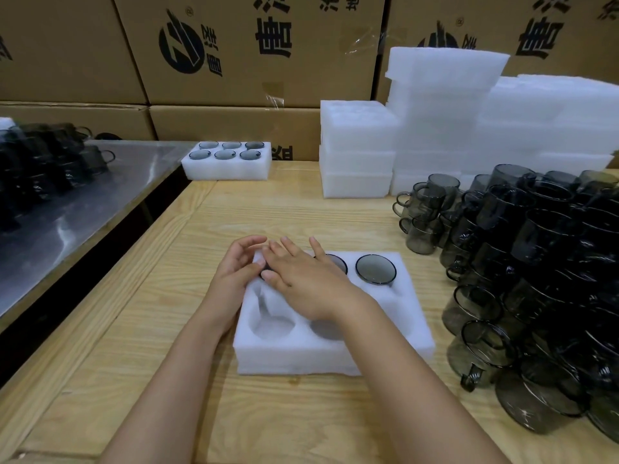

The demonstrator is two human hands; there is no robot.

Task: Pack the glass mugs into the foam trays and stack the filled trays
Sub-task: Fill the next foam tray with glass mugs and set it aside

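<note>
Cardboard boxes point(234, 45) form a wall along the far side. Wooden tabletop point(301, 413) in front of them, steel table point(83, 202) butted against its left edge with dark mugs on it, blurred. Stacks of white foam trays point(469, 128) at the tabletop's far right corner. Pile of smoky glass mugs point(552, 279) along the right edge, stacked several high. Working tray point(284, 360) sits mid-tabletop towards the near edge, six pockets. Filled tray point(227, 170) at the far left corner holds six mugs.

In the working tray the back-right mug point(375, 268) is seated, the back-middle mug point(338, 262) is half hidden by the right hand, and the front-left and front-middle pockets show bare foam.

Right hand point(308, 283) lies flat over the back-left pocket, fingers straight, slightly spread. Left hand point(234, 272) is at the tray's back-left corner, fingers loosely curled; can't tell if it's gripping anything.
</note>
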